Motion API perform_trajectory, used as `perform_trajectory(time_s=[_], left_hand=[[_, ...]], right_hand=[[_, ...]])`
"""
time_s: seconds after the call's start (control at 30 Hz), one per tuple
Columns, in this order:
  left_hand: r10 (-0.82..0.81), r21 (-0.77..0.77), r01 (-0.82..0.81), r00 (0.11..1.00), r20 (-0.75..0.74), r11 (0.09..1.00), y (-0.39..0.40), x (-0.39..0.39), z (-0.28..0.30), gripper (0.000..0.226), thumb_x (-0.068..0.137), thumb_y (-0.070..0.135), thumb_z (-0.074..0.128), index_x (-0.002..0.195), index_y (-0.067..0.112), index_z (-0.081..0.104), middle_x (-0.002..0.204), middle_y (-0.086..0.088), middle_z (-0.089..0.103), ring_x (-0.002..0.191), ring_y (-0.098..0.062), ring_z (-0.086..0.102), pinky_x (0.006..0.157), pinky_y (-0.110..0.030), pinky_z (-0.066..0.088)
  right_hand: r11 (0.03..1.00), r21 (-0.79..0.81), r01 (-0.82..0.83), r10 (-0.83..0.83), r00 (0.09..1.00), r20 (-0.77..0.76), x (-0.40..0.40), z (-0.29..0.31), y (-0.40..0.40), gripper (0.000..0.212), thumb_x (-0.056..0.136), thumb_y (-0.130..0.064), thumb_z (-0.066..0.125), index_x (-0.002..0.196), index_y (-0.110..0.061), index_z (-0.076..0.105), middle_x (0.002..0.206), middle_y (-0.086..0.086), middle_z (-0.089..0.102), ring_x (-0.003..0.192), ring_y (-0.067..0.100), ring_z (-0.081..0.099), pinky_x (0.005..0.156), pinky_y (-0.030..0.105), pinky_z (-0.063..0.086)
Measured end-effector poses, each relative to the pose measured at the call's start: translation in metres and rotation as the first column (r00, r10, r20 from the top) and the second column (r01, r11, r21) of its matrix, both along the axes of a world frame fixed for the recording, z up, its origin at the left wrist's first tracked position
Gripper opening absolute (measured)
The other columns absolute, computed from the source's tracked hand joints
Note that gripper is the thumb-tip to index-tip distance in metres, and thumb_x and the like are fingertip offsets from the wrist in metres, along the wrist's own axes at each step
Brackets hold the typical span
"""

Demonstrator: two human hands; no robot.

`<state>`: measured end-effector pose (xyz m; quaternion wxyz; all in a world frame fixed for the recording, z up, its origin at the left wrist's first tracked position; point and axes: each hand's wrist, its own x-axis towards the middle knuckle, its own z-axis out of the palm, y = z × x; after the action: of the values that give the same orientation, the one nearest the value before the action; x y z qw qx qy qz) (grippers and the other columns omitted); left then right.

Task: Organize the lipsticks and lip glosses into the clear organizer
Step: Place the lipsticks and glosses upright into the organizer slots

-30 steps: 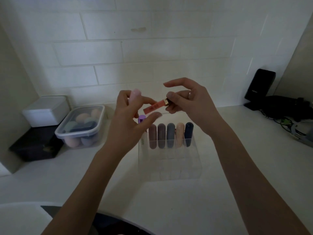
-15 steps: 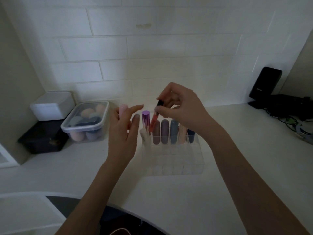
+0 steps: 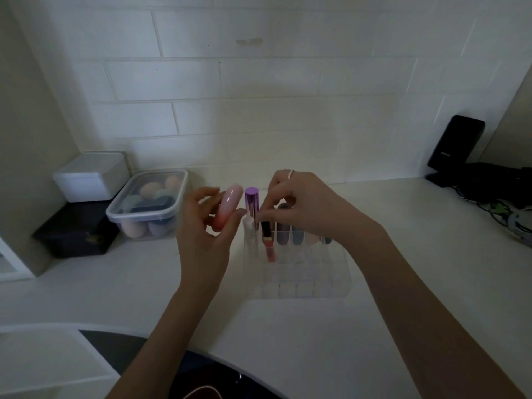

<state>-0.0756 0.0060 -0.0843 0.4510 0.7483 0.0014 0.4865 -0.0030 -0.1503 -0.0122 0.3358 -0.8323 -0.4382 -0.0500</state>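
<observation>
A second ago I held the red gloss [image 3: 267,243] flat between both hands, up above the organizer [image 3: 299,272]; now it stands cap-up in a slot near the organizer's left end, in the centre of the frame, just right of the purple tube [image 3: 251,203]. My right hand [image 3: 305,205] has come down with it, and my fingertips [image 3: 266,216] are pinched on or just over its dark cap, so I judge I am grasping the gloss, though the contact is too small to be sure. It looks nearly seated, its red body showing through the clear wall. My left hand [image 3: 204,234], left of centre, has let go of the gloss and is now clenched around a pink lipstick [image 3: 229,207], held upright and tilted slightly, just left of the purple tube and apart from the organizer. That means one more piece is almost filed and the next is already in hand. The back row holds several dark and pale tubes under my right hand; the front rows look empty. Next I would release the cap and find the pink one a free slot.
</observation>
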Motion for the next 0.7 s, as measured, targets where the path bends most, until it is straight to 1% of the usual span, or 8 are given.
perform_trajectory(time_s=[0.07,0.13,0.27,0.4,0.47,0.53,0.63,0.7], left_hand=[[-0.011,0.030,0.010,1.000,0.027,1.000,-0.001,-0.003,0.004,0.038,0.075,0.020,0.075,0.092,0.042,0.049,0.091,0.024,0.059,0.081,-0.001,0.060,0.066,-0.007,0.045],[-0.026,0.073,0.022,0.998,0.049,0.997,-0.005,-0.005,0.007,0.033,0.076,0.020,0.075,0.088,0.039,0.051,0.083,0.026,0.058,0.076,-0.003,0.057,0.064,-0.009,0.044],[-0.094,0.084,0.089,0.994,0.060,0.993,-0.014,-0.003,0.011,0.028,0.076,0.018,0.075,0.092,0.027,0.054,0.086,0.022,0.059,0.079,0.000,0.058,0.066,-0.009,0.045],[-0.115,0.066,0.111,0.992,0.051,0.992,-0.014,0.000,0.008,0.026,0.081,0.028,0.067,0.100,0.024,0.050,0.100,0.017,0.058,0.087,0.000,0.058,0.072,-0.010,0.045],[-0.130,-0.048,0.133,0.989,0.066,0.990,-0.009,0.002,0.004,0.014,0.086,0.031,0.054,0.099,0.028,0.049,0.102,0.013,0.059,0.090,-0.002,0.059,0.075,-0.012,0.047],[-0.166,-0.250,0.177,0.984,0.067,0.952,-0.001,0.012,0.000,0.007,0.091,0.027,0.046,0.092,0.031,0.051,0.099,0.008,0.061,0.087,-0.003,0.061,0.073,-0.016,0.048],[-0.270,-0.386,0.191,0.949,-0.160,0.902,0.016,0.039,-0.003,0.019,0.097,0.010,0.041,0.092,0.018,0.057,0.098,0.000,0.064,0.084,-0.011,0.062,0.074,-0.026,0.049],[-0.432,-0.360,0.304,0.825,-0.363,0.882,0.026,0.057,-0.002,0.017,0.094,0.006,0.047,0.102,0.010,0.062,0.095,-0.002,0.066,0.084,-0.012,0.064,0.073,-0.021,0.050]], right_hand=[[0.994,0.112,-0.003,0.004,1.000,-0.011,-0.003,0.006,-0.002,0.024,0.077,-0.032,0.075,0.100,-0.027,0.073,0.084,-0.008,0.061,0.066,-0.002,0.053,0.060,0.010,0.043],[0.982,0.188,-0.022,0.038,0.996,-0.082,-0.007,0.011,-0.003,0.031,0.077,-0.035,0.073,0.108,-0.033,0.068,0.092,-0.010,0.067,0.074,0.001,0.061,0.065,0.015,0.052],[0.986,0.167,-0.022,0.036,0.996,-0.082,-0.010,0.011,0.001,0.019,0.082,-0.023,0.070,0.101,-0.024,0.073,0.095,-0.008,0.072,0.084,0.005,0.067,0.079,0.028,0.056],[0.939,0.337,0.067,-0.035,0.994,-0.100,-0.001,0.014,-0.011,0.023,0.084,-0.017,0.068,0.107,-0.022,0.069,0.096,-0.006,0.071,0.082,0.005,0.067,0.081,0.033,0.057],[0.875,0.455,0.163,-0.107,0.983,-0.147,0.007,0.015,-0.022,0.023,0.087,-0.017,0.066,0.109,-0.021,0.068,0.094,-0.006,0.072,0.085,0.009,0.068,0.087,0.040,0.056],[0.807,0.544,0.231,-0.150,0.970,-0.189,0.016,0.015,-0.036,0.020,0.090,-0.019,0.061,0.110,-0.019,0.066,0.086,-0.001,0.074,0.090,0.012,0.069,0.093,0.042,0.052],[0.743,0.596,0.305,-0.205,0.951,-0.232,0.030,0.009,-0.057,0.019,0.093,-0.017,0.053,0.108,-0.019,0.065,0.067,0.007,0.071,0.075,0.017,0.070,0.088,0.040,0.055],[0.734,0.568,0.373,-0.257,0.926,-0.276,0.041,-0.003,-0.066,0.021,0.094,-0.014,0.048,0.105,-0.021,0.065,0.062,0.008,0.066,0.067,0.017,0.066,0.082,0.039,0.058]])
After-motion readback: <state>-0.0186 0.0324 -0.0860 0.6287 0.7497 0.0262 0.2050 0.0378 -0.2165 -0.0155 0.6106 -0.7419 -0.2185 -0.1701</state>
